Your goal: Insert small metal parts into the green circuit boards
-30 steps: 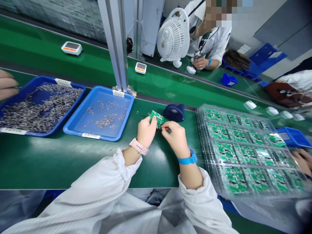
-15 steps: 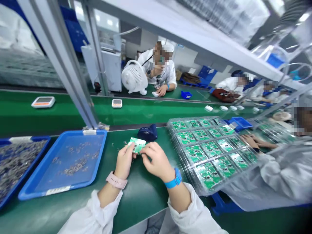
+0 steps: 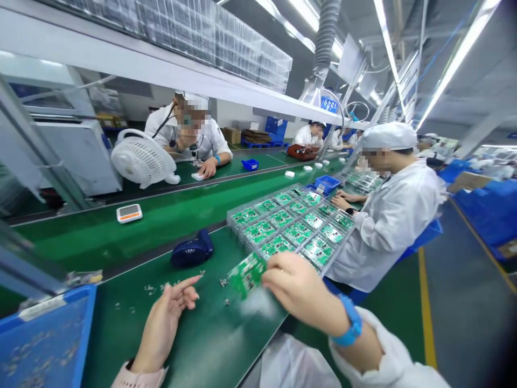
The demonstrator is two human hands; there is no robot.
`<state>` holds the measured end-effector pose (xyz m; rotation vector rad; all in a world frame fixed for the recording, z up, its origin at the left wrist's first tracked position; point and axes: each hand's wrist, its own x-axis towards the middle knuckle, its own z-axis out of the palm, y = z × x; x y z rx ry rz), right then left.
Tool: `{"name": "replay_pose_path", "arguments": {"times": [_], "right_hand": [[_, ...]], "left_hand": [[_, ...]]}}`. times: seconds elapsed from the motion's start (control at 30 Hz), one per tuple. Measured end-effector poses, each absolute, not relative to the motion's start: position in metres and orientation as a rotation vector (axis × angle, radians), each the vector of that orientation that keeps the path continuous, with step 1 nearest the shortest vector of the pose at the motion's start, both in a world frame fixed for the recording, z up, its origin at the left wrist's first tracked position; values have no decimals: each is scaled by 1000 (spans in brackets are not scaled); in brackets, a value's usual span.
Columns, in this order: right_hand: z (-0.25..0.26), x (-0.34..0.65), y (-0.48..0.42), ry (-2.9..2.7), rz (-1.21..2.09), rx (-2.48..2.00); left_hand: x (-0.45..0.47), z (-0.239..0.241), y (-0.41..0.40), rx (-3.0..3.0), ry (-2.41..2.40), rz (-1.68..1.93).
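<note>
My right hand [image 3: 298, 291], with a blue wristband, grips a small green circuit board [image 3: 246, 274] and holds it just above the green bench, near the corner of a stack of clear trays [image 3: 290, 225] filled with more green boards. My left hand [image 3: 166, 319] rests open on the bench with the forefinger stretched out and nothing in it. Several tiny metal parts [image 3: 169, 285] lie scattered on the mat between the hands and a dark blue round fan [image 3: 192, 251].
A blue tray [image 3: 48, 345] sits at the lower left. A person in white [image 3: 388, 215] works beside me on the right; others sit across the green conveyor [image 3: 177, 213], which carries a small white device [image 3: 129, 213]. A white desk fan [image 3: 141, 159] stands opposite.
My view swung up and to the right. The left hand let go of the circuit board and opened; the right hand carries the board rightward toward the stacked trays.
</note>
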<state>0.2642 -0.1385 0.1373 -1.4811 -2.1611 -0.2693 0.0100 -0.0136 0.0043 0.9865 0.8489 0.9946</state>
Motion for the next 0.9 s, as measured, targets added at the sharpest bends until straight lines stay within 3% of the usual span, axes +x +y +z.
{"name": "replay_pose_path", "arguments": {"times": [0.2,0.27,0.47,0.73,0.9], "right_hand": [[173,366,-59,-2008,-228,-1866],[171,387,-21,-1905,-71,-2094],[146,402,54,-1706,-3,-2330],[131,382,61,-1712,44,-2409],[141,353,3,-1881,16,-2235]], "left_hand": [[6,5,-9,1050,944,1044],[5,3,-8,1070,961,1055],[4,2,-8,1083,988,1135],[-1,1,-4,1097,984,1146],[-3,1,-3,1078,998,1170]]}}
